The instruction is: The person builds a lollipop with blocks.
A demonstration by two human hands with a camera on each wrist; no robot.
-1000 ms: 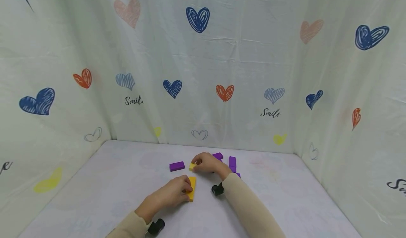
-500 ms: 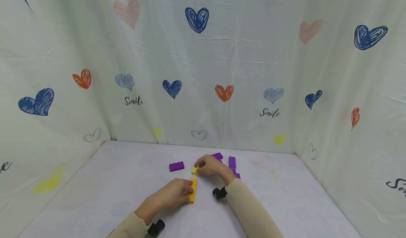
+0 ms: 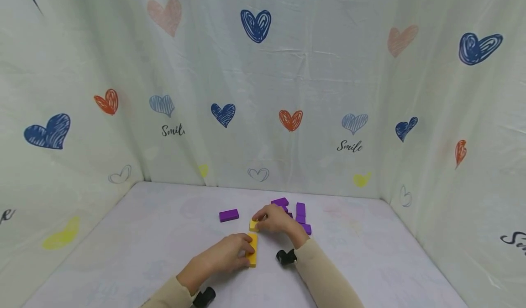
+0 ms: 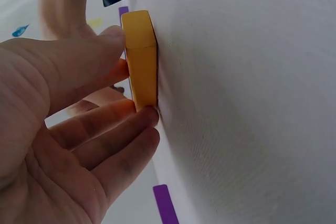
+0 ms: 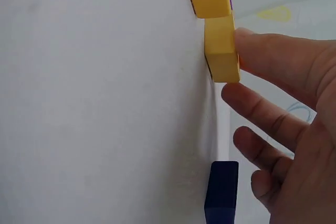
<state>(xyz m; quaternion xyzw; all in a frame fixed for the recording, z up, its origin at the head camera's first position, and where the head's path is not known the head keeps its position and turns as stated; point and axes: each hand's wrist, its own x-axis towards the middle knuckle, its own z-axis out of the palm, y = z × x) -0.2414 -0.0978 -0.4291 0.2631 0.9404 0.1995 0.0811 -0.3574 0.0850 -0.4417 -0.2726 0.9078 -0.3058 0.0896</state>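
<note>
Left hand [image 3: 228, 254] grips longer yellow block [image 3: 255, 253] on white table [image 3: 123, 253], right hand [image 3: 276, 220] pinches smaller yellow block [image 3: 253, 226] just beyond; step apparently end-to-end alignment, next move likely needing gentle squaring

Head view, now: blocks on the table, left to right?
Lone purple block → near yellow block in the left hand → purple group. Left out: far yellow block in the right hand; it overlaps the near one left to right.
</note>
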